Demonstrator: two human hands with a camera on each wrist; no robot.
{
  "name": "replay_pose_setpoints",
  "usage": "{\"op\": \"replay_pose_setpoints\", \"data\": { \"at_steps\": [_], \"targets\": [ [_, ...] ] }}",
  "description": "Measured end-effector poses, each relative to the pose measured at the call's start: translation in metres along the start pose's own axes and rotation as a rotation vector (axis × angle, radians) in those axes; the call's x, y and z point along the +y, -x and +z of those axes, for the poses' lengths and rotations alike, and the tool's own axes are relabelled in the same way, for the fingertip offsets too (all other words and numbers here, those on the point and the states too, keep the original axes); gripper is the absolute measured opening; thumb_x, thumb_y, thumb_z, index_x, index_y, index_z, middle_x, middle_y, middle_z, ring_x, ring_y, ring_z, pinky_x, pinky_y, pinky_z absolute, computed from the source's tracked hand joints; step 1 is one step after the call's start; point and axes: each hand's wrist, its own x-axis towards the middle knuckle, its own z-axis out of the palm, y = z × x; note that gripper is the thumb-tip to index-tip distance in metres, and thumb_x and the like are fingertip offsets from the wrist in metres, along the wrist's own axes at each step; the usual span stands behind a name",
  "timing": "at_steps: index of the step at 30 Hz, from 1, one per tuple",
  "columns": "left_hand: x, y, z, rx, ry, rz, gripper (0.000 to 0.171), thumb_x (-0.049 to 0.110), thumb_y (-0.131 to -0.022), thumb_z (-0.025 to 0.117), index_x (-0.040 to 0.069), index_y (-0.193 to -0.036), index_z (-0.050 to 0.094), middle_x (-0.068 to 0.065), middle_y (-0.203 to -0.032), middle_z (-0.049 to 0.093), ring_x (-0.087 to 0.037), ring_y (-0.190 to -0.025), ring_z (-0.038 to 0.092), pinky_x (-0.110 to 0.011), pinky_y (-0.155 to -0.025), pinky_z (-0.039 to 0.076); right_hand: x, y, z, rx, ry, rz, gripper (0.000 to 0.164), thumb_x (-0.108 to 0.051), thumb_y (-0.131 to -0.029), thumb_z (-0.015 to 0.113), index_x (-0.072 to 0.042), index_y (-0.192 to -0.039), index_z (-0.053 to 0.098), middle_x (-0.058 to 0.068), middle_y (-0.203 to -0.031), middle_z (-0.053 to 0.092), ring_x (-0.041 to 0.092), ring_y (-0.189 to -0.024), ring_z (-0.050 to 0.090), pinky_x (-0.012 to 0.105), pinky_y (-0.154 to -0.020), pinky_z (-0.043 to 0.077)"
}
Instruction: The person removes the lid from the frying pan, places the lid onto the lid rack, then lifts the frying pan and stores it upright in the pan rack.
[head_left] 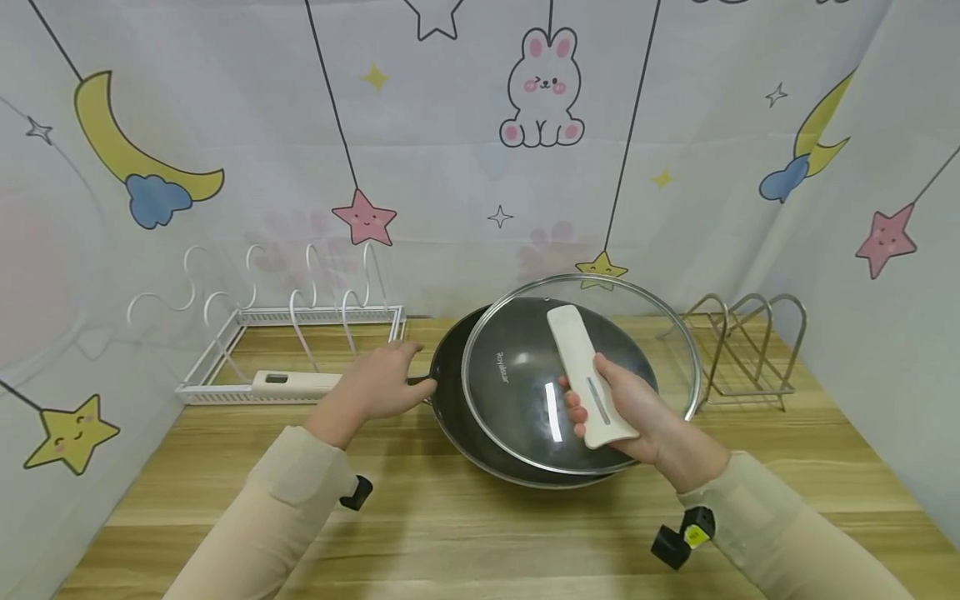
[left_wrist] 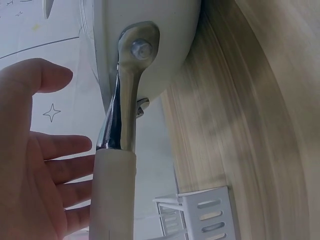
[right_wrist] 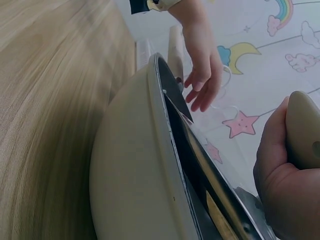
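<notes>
A dark-lined wok (head_left: 453,417) with a cream outside (right_wrist: 135,165) sits on the wooden table, its cream handle (head_left: 296,383) pointing left. Over it is a glass lid (head_left: 517,417), shifted right and tilted, with one edge dipping inside the wok's rim in the right wrist view. My right hand (head_left: 637,412) grips the lid's long cream handle (head_left: 576,350). My left hand (head_left: 382,383) hovers by the wok handle near its metal joint (left_wrist: 131,85). Its fingers are spread and relaxed, and they hold nothing; the left wrist view shows them beside the handle.
A white wire rack (head_left: 217,396) stands at the back left, partly behind the wok handle. At the back right is a metal-coloured wire rack (head_left: 750,392), close to the lid's right edge. A patterned curtain (head_left: 450,150) hangs behind the table (head_left: 480,542).
</notes>
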Motion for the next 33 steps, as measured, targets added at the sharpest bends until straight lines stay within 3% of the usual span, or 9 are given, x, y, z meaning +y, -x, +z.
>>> {"op": "replay_pose_setpoints", "data": {
  "at_steps": [12,33],
  "targets": [
    [0.002,-0.003,0.004,0.028,-0.016,0.010,0.071,0.054,-0.086,0.052,0.001,-0.134,0.049,-0.017,-0.134,0.054,-0.036,-0.125,0.050,-0.053,-0.099,0.043,-0.006,-0.001,0.001,0.040,0.022,0.017,0.059,-0.050,-0.100,0.009,-0.001,-0.120,0.033,0.000,-0.075,0.053,0.008,-0.058,0.052,0.021,-0.054,0.050],
    [0.008,-0.004,0.004,0.014,0.025,-0.005,0.085,0.068,-0.082,0.050,0.005,-0.139,0.044,-0.016,-0.141,0.047,-0.035,-0.131,0.043,-0.054,-0.102,0.040,-0.012,0.002,-0.002,0.060,0.059,0.020,0.060,-0.051,-0.100,0.009,0.000,-0.121,0.032,-0.001,-0.073,0.054,0.008,-0.057,0.051,0.022,-0.054,0.051]
  ]
}}
